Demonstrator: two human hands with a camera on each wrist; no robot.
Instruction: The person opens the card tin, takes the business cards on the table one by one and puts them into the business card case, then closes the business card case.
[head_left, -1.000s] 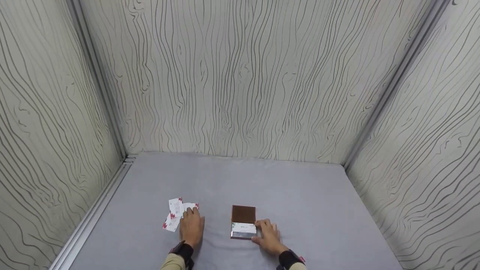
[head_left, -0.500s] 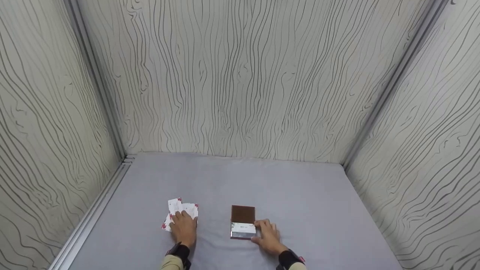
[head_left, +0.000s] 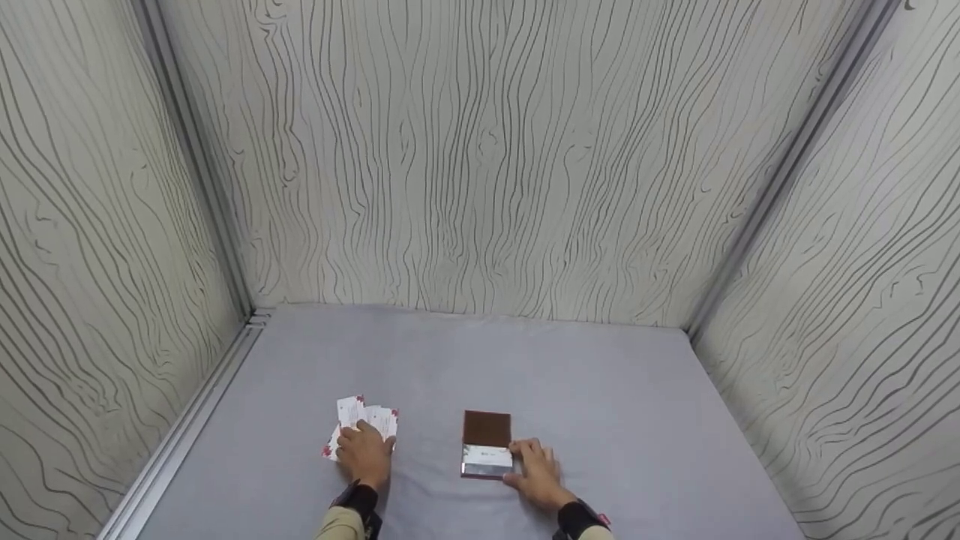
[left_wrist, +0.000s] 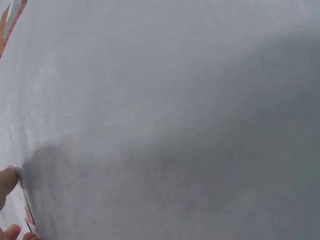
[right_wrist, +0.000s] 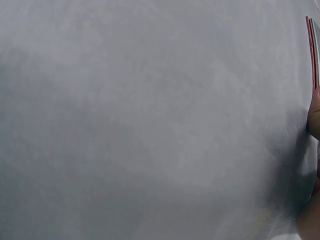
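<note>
My left hand [head_left: 365, 454] rests on a small overlapping group of white business cards [head_left: 349, 409] with red floral corners. Its thumb lies at the right edge of the cards and its other fingers spread over them, covering part of the pile. In the left wrist view, fingertips [left_wrist: 7, 182] touch a card edge. To the right lies an unfolded brown card holder [head_left: 487, 428], with a white printed card [head_left: 487, 455] in its lower half. My right hand [head_left: 538, 474] holds the holder's right edge with thumb and index finger.
A grey cloth [head_left: 600, 390] covers the table, with slight creases near the front. Wood-grain-patterned panels [head_left: 480, 165] enclose the back and both sides. A metal rail [head_left: 180, 435] runs along the left edge.
My left hand has shifted left and slightly nearer, from the right card to the middle of the group. The lower-left card is now more covered. My right hand and the card holder stay put.
</note>
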